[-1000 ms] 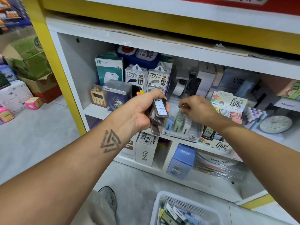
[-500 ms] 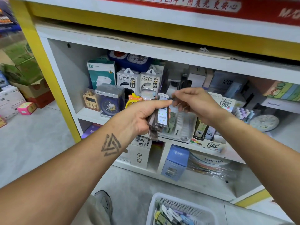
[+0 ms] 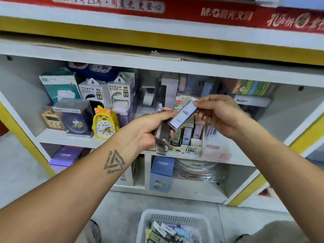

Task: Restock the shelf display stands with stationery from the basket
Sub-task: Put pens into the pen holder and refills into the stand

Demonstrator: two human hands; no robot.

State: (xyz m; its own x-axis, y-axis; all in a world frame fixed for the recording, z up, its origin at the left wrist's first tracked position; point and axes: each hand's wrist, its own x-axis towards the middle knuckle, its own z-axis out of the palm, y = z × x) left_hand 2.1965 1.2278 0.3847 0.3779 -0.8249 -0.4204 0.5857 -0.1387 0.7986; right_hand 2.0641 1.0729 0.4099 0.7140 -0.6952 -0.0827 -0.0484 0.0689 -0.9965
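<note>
A: Why does the left hand [image 3: 149, 132] keep a whole bundle instead of one piece?

B: It looks like a feeder. Its grip is curled round a stack of slim lead cases [image 3: 162, 135], held in front of the shelf [image 3: 122, 142] so the other hand only has a short reach.

A: And the right hand [image 3: 217, 114]?

B: Its fingertips pinch the top end of a single case [image 3: 183, 114], the one with the pale label reading 100. The lower end lies against the left thumb, so the case is probably being peeled off the stack.

A: Why tilted like that?

B: Judging by the display stand [image 3: 188, 144] just beneath, where cases stand upright in rows, a slanted case can be dropped in end first.

A: Where is the rest of the stock?

B: In the white basket [image 3: 149, 216] on the floor, below both arms, with plenty of stationery in it; I'd say the restocking is far from done
</note>
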